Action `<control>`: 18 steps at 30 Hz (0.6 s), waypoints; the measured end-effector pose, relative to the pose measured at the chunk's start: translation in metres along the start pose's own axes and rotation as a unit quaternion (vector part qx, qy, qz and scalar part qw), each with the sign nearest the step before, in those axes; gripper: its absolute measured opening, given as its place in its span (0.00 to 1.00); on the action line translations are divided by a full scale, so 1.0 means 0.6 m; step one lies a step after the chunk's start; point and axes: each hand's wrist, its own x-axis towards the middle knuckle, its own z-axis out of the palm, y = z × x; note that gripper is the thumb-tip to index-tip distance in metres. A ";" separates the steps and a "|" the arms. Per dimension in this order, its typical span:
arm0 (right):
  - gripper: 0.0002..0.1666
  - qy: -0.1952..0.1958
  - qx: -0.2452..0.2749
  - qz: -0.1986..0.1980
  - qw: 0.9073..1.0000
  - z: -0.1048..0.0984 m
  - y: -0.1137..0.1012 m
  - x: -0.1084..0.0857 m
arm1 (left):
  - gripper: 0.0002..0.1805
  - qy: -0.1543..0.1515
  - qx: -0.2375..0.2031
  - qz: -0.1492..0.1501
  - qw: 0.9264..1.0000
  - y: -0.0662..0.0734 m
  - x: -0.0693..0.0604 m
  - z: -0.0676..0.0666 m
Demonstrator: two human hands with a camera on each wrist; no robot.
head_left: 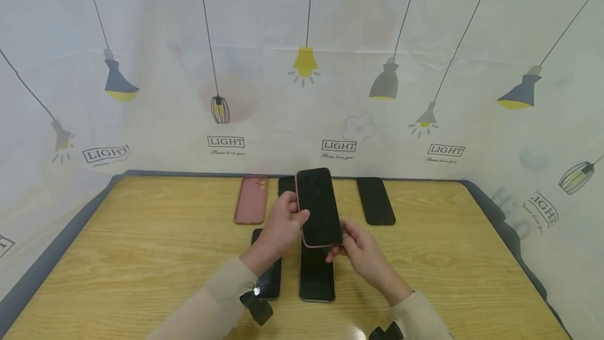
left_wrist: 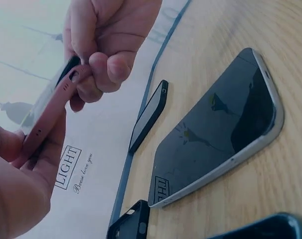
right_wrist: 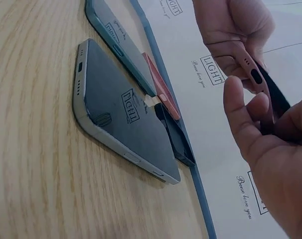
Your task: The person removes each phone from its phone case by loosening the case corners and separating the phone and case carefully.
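Note:
A black-screened phone (head_left: 317, 201) lies in a pink phone case (left_wrist: 46, 117), held up over the table between both hands. My left hand (head_left: 283, 222) grips the left side, its thumb along the front edge. At the lower right corner my right hand (head_left: 362, 253) pinches the case and phone. In the right wrist view, the case's pink end (right_wrist: 248, 62) shows its port opening, and the phone's dark edge stands proud of the rim near the right corner. The fingers behind the case are partly hidden.
Below the hands lie a silver-edged phone (head_left: 317, 279) and a teal-edged phone (head_left: 269, 277). Behind them are a second pink case (head_left: 251, 201) and a black case (head_left: 286, 184), partly covered. Another black phone (head_left: 376, 201) lies back right. A printed curtain (head_left: 264, 67) hangs behind the table.

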 end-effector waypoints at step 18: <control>0.22 -0.007 -0.041 -0.101 0.994 -0.004 0.012 0.005 | 0.13 0.017 -0.117 -0.038 0.992 -0.010 0.004 -0.007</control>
